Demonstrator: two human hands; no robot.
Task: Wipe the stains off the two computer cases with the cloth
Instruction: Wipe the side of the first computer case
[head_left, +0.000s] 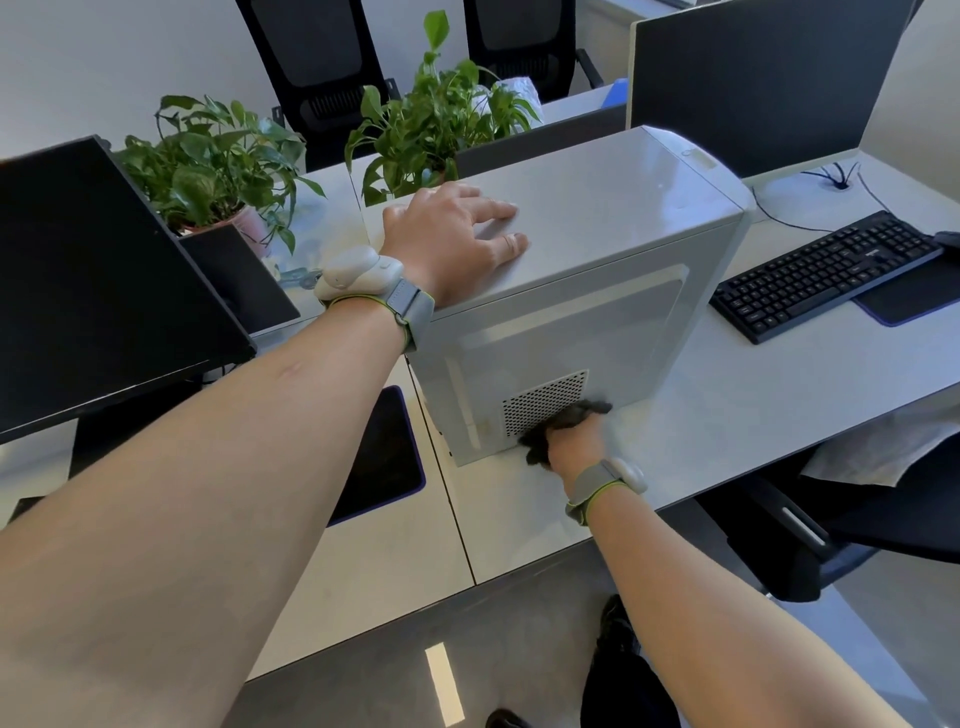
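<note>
Pale grey desks (519, 530) pushed together fill an office space, with grey floor showing at the near edge and no writing anywhere sharp enough to read; a small mark on the keyboard is too blurred. Nearest, the right hand (574, 441) clutches a dark, crumpled cloth (561, 423) and presses it against the lower side panel of a light grey computer case (597, 291), right at the perforated vent (545, 402) where the case meets the desk. The case stands upright, plain and glossy, with a raised rectangular panel on its side. On its top, the left hand (452, 239) lies flat with fingers spread, gripping nothing. Both wrists wear grey bands. To the left stands a dark monitor (93, 280); to the right lies a black keyboard (826, 273). Further back are two leafy potted plants (218, 156), black office chairs (311, 67) and another dark screen (753, 78).
</note>
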